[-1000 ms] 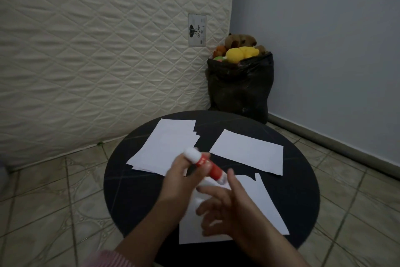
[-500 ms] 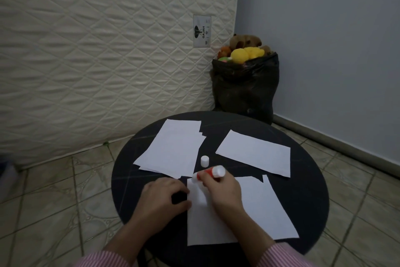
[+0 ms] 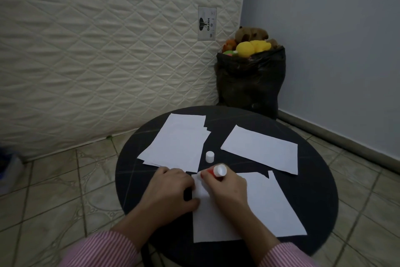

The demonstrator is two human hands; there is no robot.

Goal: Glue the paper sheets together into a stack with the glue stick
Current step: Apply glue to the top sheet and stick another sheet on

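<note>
White paper sheets lie on a round black table [image 3: 320, 184]. The nearest sheet [image 3: 266, 208] is in front of me. My right hand [image 3: 225, 191] grips a red and white glue stick [image 3: 216, 172] with its tip down on that sheet's upper left corner. My left hand [image 3: 171, 191] lies with its fingers on the sheet's left edge. The glue stick's white cap [image 3: 210, 156] stands on the table beyond my hands. A pile of overlapping sheets [image 3: 177, 141] lies at the back left, and a single sheet [image 3: 262, 150] at the back right.
A quilted mattress [image 3: 108, 50] leans upright behind the table. A black bag [image 3: 249, 85] filled with soft toys stands in the corner against the blue-grey wall. The floor around the table is tiled.
One second ago both hands held the capped glue stick above the table. Since then the cap has come off and stands on the table, the right hand has brought the stick onto the near sheet, and the left hand rests on the sheet.
</note>
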